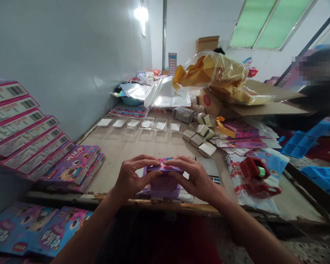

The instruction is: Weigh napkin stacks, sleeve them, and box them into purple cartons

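Note:
My left hand and my right hand are both closed around a small purple box, held just above the near edge of the wooden table. Fingers of both hands press on the box's top flap. Under the box lies a thin stack of flat purple printed cards. Small white boxes sit in a cluster behind my right hand.
Stacked pink-purple toy boxes lie left, with a slanted pile of boxes against the wall. A row of clear plastic trays crosses the table. A red tape dispenser sits right. A person sits at far right.

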